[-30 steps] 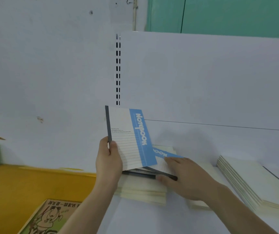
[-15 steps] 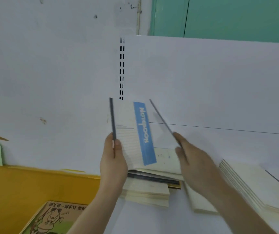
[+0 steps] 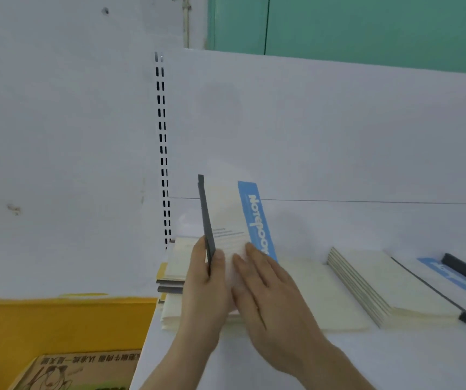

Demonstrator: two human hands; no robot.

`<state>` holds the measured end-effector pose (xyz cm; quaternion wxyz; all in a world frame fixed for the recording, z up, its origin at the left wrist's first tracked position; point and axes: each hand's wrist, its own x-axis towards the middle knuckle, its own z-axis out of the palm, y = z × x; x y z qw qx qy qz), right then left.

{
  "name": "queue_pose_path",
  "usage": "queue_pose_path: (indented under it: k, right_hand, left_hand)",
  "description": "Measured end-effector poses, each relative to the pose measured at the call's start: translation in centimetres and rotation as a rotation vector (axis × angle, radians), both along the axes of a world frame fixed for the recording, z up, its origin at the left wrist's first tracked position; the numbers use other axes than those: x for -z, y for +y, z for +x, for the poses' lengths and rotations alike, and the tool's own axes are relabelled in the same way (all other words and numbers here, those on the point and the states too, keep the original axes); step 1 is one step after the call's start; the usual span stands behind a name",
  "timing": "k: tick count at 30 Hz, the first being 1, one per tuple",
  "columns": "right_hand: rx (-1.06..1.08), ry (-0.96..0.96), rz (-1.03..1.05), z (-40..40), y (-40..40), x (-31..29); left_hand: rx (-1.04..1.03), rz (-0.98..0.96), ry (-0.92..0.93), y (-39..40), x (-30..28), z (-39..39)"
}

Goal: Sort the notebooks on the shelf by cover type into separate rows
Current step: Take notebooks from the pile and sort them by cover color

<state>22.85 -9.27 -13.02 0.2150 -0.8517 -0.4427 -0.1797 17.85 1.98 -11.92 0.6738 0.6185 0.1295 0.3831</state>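
Note:
My left hand (image 3: pixel 205 280) grips white notebooks with a blue "Notebook" band (image 3: pixel 233 218) by their dark spine and holds them upright above the shelf. My right hand (image 3: pixel 265 291) lies flat against their front cover. Below them lies a stack of cream and grey notebooks (image 3: pixel 174 273) at the shelf's left end. A row of cream notebooks (image 3: pixel 364 285) fans out to the right, with a blue-banded notebook (image 3: pixel 451 280) and a dark spine (image 3: pixel 465 270) beyond.
The white shelf (image 3: pixel 254 361) has a white back panel with a slotted upright (image 3: pixel 162 142). A yellow surface (image 3: pixel 57 325) sits lower left, with a brown illustrated book (image 3: pixel 65 372) at the bottom edge. A green door is behind the panel.
My right hand picked a second notebook off the stack, raised it and brought it against the one in my left hand; both hands now press them together. The view shifted right.

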Motion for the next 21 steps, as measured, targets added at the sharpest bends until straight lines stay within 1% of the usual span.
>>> queue_pose_path:
  k: [2, 4, 6, 7, 10, 12, 14, 17, 21]
  right_hand:
    - [0.104, -0.002, 0.109, 0.8, -2.3, -0.2]
    - [0.215, 0.058, 0.200, 1.7, -4.7, -0.6]
    - [0.204, 0.163, 0.228, 2.5, -7.4, -0.7]
    - [0.191, 0.205, 0.220, 2.7, -8.7, -0.7]
    - [0.221, 0.235, 0.198, 2.8, -13.2, -0.4]
    - [0.239, 0.267, 0.148, 3.0, -16.9, -0.4]
    - [0.286, 0.257, 0.059, 3.5, -20.7, -0.7]
    - [0.408, 0.223, -0.012, 4.6, -26.5, -1.3]
    - [0.463, 0.193, -0.063, 7.1, -34.5, -1.5]
  left_hand:
    - [-0.045, 0.005, -0.013, -0.7, 0.2, 0.6]
    - [-0.035, 0.015, -0.025, -2.1, 0.1, 1.1]
    - [-0.005, 0.019, -0.029, -4.1, 0.1, 2.0]
    - [0.005, 0.030, -0.022, -5.3, 0.2, 2.5]
    - [-0.003, 0.118, 0.039, -9.0, 0.5, 4.5]
    - [0.015, 0.179, 0.065, -12.2, 0.7, 5.8]
    - [0.048, 0.216, 0.074, -15.7, 0.6, 6.9]
    - [0.082, 0.255, 0.063, -21.3, 0.3, 8.6]
    - [0.088, 0.220, 0.112, -29.0, 0.2, 11.7]
